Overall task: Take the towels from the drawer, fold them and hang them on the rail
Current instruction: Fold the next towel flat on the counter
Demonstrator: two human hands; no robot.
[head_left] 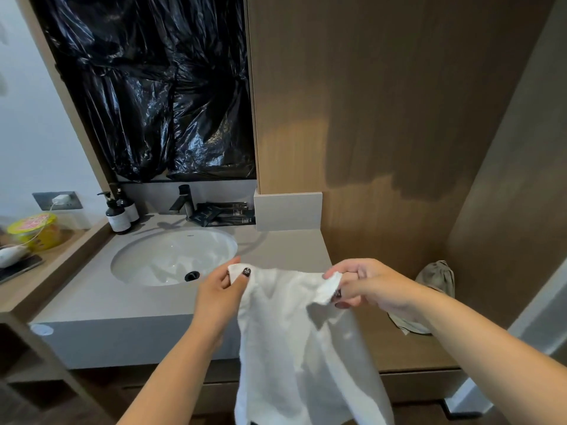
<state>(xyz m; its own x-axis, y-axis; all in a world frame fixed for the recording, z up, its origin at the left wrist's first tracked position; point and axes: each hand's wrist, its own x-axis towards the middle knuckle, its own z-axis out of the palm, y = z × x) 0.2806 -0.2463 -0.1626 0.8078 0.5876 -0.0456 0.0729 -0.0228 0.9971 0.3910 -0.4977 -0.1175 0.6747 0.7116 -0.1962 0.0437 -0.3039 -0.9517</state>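
A white towel (300, 348) hangs in front of the grey vanity, held up by its two top corners. My left hand (219, 297) pinches the left corner between thumb and fingers. The right corner is gripped by my right hand (365, 286), and that corner is crumpled. The towel's lower part drops out of the frame at the bottom. No rail shows in this view. A drawer front (414, 384) runs under the counter behind the towel.
A round white sink (159, 259) with a dark tap (184, 199) sits in the grey counter (92, 305). Two pump bottles (118, 214) stand at its back left. A grey cloth (435, 280) lies on the wooden ledge at right. Black plastic sheeting (153, 87) covers the wall above.
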